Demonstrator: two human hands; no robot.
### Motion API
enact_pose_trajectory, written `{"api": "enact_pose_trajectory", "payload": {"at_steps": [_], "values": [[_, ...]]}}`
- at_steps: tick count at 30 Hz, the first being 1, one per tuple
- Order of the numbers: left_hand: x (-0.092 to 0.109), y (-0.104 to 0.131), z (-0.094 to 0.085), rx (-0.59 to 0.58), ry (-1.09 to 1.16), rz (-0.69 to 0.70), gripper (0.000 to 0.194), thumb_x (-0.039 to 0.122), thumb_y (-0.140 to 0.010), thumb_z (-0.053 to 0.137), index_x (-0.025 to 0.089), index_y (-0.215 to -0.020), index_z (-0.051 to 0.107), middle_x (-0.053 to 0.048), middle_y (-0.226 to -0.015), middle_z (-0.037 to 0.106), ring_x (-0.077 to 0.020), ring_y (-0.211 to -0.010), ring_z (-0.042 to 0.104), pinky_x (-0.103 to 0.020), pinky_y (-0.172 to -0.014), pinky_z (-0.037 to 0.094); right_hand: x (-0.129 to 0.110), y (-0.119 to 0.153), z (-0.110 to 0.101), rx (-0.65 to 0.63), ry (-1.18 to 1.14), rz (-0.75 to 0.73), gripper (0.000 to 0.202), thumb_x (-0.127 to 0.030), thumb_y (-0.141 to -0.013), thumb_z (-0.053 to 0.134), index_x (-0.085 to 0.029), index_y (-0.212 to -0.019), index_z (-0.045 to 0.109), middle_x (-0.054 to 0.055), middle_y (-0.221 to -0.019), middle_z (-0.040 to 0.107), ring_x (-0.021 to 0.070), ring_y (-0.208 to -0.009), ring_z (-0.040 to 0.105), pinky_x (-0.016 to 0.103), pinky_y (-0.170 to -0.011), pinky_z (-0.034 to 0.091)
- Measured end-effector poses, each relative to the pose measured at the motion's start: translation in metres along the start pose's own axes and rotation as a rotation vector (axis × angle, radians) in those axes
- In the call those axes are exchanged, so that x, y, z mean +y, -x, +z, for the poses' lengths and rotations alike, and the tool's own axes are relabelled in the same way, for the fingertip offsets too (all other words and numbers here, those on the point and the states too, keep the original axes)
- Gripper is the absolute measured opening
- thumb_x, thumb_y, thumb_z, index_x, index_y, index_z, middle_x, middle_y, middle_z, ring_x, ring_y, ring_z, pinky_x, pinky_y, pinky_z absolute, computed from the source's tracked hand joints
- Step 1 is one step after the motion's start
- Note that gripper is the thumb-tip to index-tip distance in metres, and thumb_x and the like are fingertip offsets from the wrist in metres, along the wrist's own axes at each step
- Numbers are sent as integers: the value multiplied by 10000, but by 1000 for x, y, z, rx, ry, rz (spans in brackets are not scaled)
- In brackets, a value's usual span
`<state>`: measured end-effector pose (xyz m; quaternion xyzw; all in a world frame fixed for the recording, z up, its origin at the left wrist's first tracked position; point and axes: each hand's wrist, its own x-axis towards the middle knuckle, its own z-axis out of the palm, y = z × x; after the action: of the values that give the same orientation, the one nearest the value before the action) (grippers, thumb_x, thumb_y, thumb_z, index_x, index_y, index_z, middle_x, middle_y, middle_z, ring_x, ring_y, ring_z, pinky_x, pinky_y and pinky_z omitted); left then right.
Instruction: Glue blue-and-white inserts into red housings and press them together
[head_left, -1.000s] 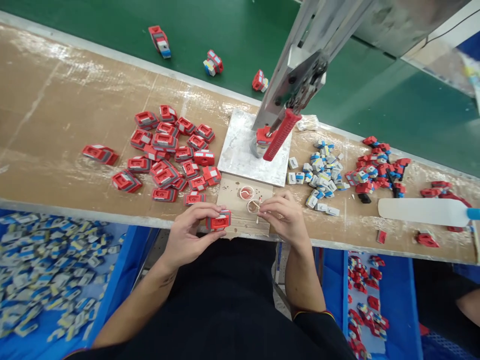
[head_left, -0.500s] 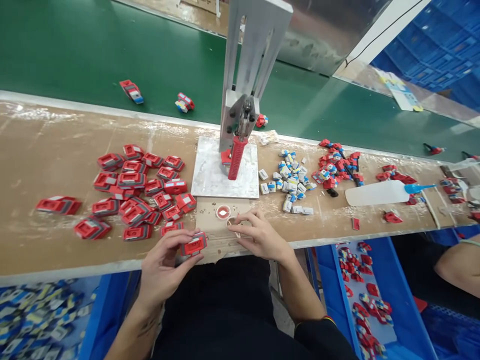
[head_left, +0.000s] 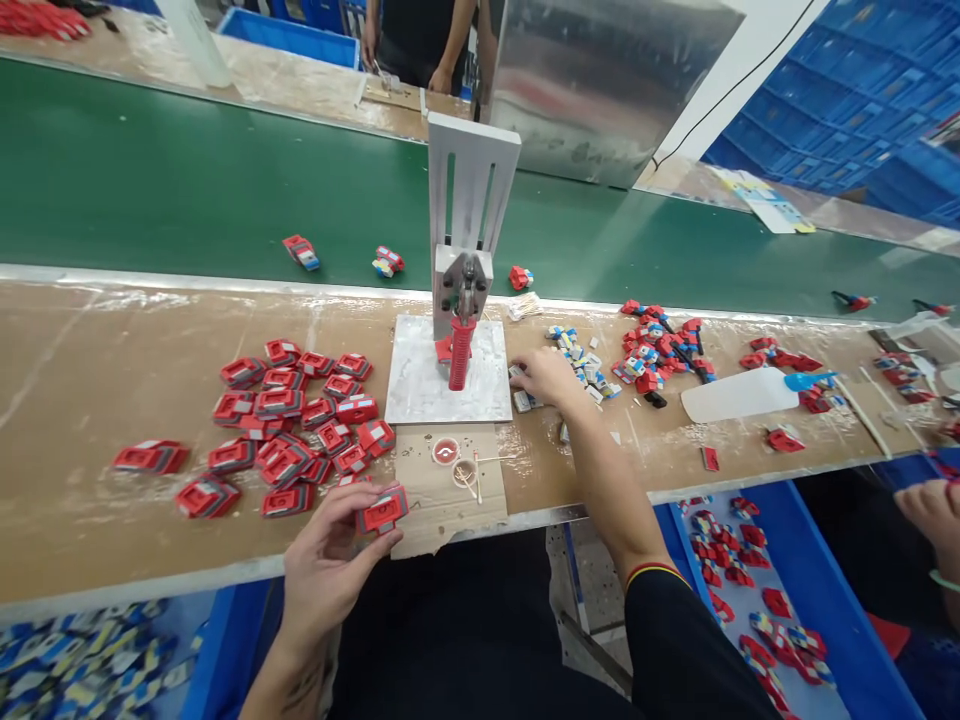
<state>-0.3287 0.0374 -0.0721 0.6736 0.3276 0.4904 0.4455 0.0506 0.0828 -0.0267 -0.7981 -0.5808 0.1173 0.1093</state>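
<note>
At far left, below the table point(head_left: 60, 400), a blue bin point(head_left: 217, 635) holds many grey, blue and yellow pieces. A pile of red-and-grey blocks point(head_left: 289, 420) lies on the table, two more sitting just to its left. The left hand point(head_left: 326, 570) grips a red block point(head_left: 382, 510) between thumb and fingers, hollow side up, near the table's front edge and by the left side of a cardboard sheet point(head_left: 420, 520). On that sheet stand two small cups point(head_left: 445, 453), cotton swabs leaning in the nearer one. Behind is a metal plate point(head_left: 412, 390) carrying a stand with a red handle point(head_left: 460, 355). Next, the right hand point(head_left: 547, 375) reaches down to the small grey pieces point(head_left: 581, 360); its fingertips are partly hidden, so I cannot tell whether they have closed on one. Further right lie a heap of red pieces point(head_left: 660, 345) and a white bottle point(head_left: 739, 395) on its side.
</note>
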Motion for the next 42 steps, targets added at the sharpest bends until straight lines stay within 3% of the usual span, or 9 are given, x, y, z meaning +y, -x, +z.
{"api": "enact_pose_trajectory", "payload": {"at_steps": [3,6,9,13,17,21,27,35,42], "values": [[2,0,0,53,22,-37,233,287,-879,895,224,-1065,769,-79,-1101,785,-214,-1051,794,-274,-859,690,6,5,1,-26,-56,-31,140,-220,-912,730,-170,-1011,815,162,-1057,828,315,-1108,733,404,-1045,515],[7,-3,7,59,140,-99,268,263,-850,917,223,-1072,773,-85,-1154,799,-220,-1015,813,-287,-840,700,11,35,2,60,-173,-73,330,-264,-1033,562,-177,-1301,734,164,-1243,788,290,-1168,722,429,-1039,558],[16,-8,23,15,310,-183,285,229,-845,916,220,-1093,775,-104,-1211,812,-226,-937,838,-292,-775,711,-1,83,11,243,-663,-158,380,-397,-1101,504,-272,-1439,623,109,-1230,770,243,-1023,755,408,-875,631],[27,-13,47,-53,443,-261,298,248,-842,920,207,-1107,789,-135,-1254,812,-279,-1045,837,-306,-771,720,-36,142,22,334,-1330,-262,314,-454,-1020,723,-372,-1317,661,29,-1121,779,182,-814,737,302,-644,605],[34,-13,59,-110,513,-341,337,288,-856,914,196,-1153,785,-114,-1141,846,-254,-975,853,-312,-827,723,-63,172,16,348,-1193,-308,182,-301,-994,783,-319,-1169,734,52,-1132,804,215,-1027,773,335,-841,652],[36,-8,60,-126,524,-383,341,259,-887,874,193,-1207,776,-104,-1130,858,-224,-997,853,-261,-881,701,-78,182,19,281,-916,-499,281,-247,-1026,738,-321,-1296,731,75,-1155,823,249,-1098,785,418,-951,662],[43,1,50,-155,570,-400,407,194,-933,786,207,-1338,755,-120,-1279,833,-237,-1103,839,-282,-986,682,-93,187,41,354,-1001,-423,339,-217,-978,795,-302,-1281,669,64,-1148,826,217,-1061,816,320,-833,697],[49,1,46,-192,608,-352,467,135,-953,733,272,-1399,749,-90,-1396,790,-240,-1170,821,-270,-1029,662,-92,185,41,434,-922,-465,287,-218,-956,819,-289,-1226,756,84,-1102,839,248,-1022,818,394,-876,700],[46,5,46,-225,456,-276,528,128,-978,671,232,-1496,671,-139,-1474,738,-292,-1246,789,-344,-1061,667,-95,191,42,374,-1133,-245,291,-398,-932,863,-255,-1137,717,69,-995,850,208,-809,823,290,-650,672]]}}
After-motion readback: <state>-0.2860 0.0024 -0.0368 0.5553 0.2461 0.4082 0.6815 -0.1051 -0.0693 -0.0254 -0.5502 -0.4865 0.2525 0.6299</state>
